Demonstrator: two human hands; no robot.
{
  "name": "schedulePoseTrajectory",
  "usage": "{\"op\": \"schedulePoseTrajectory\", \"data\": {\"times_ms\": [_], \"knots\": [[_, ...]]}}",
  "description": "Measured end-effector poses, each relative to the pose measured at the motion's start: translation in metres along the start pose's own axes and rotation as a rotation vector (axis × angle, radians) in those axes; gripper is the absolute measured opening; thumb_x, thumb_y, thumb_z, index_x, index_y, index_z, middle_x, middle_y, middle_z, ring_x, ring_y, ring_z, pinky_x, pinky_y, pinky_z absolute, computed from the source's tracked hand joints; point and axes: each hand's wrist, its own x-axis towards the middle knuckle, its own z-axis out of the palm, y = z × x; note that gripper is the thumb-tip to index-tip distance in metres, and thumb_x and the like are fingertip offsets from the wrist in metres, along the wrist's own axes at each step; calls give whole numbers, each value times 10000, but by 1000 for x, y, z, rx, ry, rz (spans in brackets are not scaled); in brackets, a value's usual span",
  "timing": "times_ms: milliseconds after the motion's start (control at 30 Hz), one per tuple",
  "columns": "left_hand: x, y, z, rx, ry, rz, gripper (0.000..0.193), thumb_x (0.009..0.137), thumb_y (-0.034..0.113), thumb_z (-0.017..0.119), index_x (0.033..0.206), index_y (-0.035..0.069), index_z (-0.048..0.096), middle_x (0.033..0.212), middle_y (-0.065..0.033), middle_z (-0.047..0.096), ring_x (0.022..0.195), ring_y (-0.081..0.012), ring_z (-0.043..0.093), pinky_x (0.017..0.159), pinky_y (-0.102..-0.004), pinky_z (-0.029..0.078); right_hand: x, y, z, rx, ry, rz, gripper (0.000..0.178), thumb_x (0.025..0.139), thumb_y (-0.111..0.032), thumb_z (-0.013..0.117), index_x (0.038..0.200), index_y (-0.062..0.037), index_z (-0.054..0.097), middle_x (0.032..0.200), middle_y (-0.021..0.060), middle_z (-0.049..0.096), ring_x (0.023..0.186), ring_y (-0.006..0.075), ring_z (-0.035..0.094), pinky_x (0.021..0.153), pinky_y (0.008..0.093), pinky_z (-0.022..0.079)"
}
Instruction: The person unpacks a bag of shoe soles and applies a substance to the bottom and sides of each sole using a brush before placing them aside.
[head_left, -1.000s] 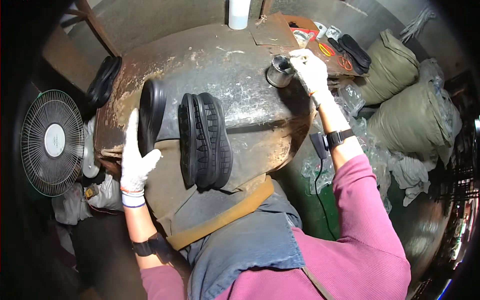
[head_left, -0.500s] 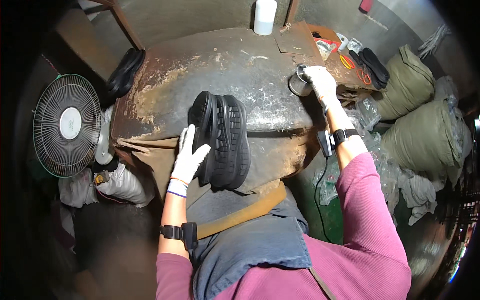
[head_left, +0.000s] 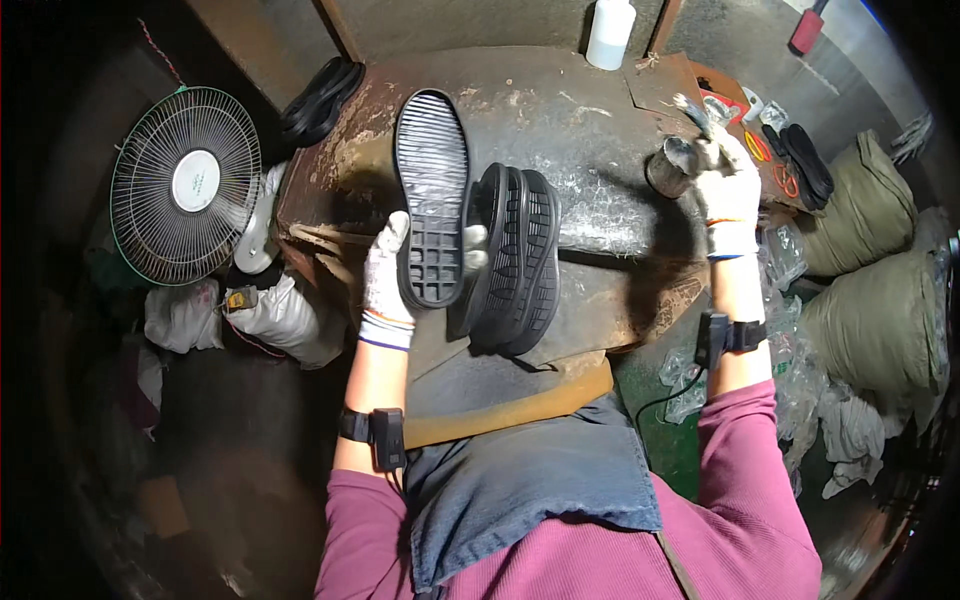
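Observation:
My left hand [head_left: 388, 262], in a white glove, grips a black shoe sole [head_left: 432, 200] around its heel end. The sole is raised, its ribbed and gridded inner face toward me. Just right of it several more black soles [head_left: 520, 255] stand on edge, packed together on the worktable [head_left: 560, 120]. My gloved right hand [head_left: 728, 180] is closed around a small brush [head_left: 693, 110], with its pale bristle end pointing up and left. A metal can [head_left: 668, 172] stands on the table beside that hand. The inside of the can is mostly hidden.
A white bottle [head_left: 610, 35] stands at the table's back. Orange-handled scissors [head_left: 757, 147] and dark soles [head_left: 806, 165] lie at the right. More soles [head_left: 325, 100] sit at the left corner, near a fan [head_left: 190, 185]. Green sacks [head_left: 875, 310] bulge at the right.
My left hand has taken a sole from the stack and lifted it, inner face showing. My right hand has come away from the can, and the brush now shows in it. The view has shifted.

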Motion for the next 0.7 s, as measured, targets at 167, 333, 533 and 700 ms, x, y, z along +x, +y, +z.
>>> {"op": "schedulePoseTrajectory", "data": {"times_ms": [167, 333, 533, 700], "knots": [[18, -48, 42, -207, -31, -67, 776, 1072, 550, 493, 1565, -45, 422, 1442, -389, 548, 1251, -575, 596, 1029, -670, 533, -42, -56, 89, 228, -205, -173, 158, 1026, -53, 639, 1133, 29, 723, 1099, 114, 738, 1034, 175, 693, 908, 285, 565], [12, -69, 65, -190, 82, -207, 800, 1089, 602, 421, 1596, -15, 383, 1418, -398, 560, 1165, -589, 641, 941, -661, 586, -51, -39, 103, 175, -142, -12, 233, 989, -59, 630, 1164, -11, 776, 1173, 121, 770, 1090, 204, 716, 988, 339, 559], [3, -63, 68, -195, 78, -283, 792, 1105, 582, 376, 1589, -45, 374, 1438, -387, 552, 1193, -598, 634, 944, -703, 574, -70, -71, 105, -6, -301, -197, 203, 980, -110, 688, 1142, -19, 769, 1151, 94, 771, 1053, 187, 721, 950, 317, 563], [10, -73, 59, -311, 69, -251, 821, 1073, 636, 437, 1591, 0, 388, 1409, -427, 534, 1150, -612, 637, 970, -677, 569, -111, -113, 101, 238, -432, 164, 217, 955, -112, 737, 1157, -35, 760, 1111, 46, 782, 1015, 114, 702, 987, 296, 538]]}}
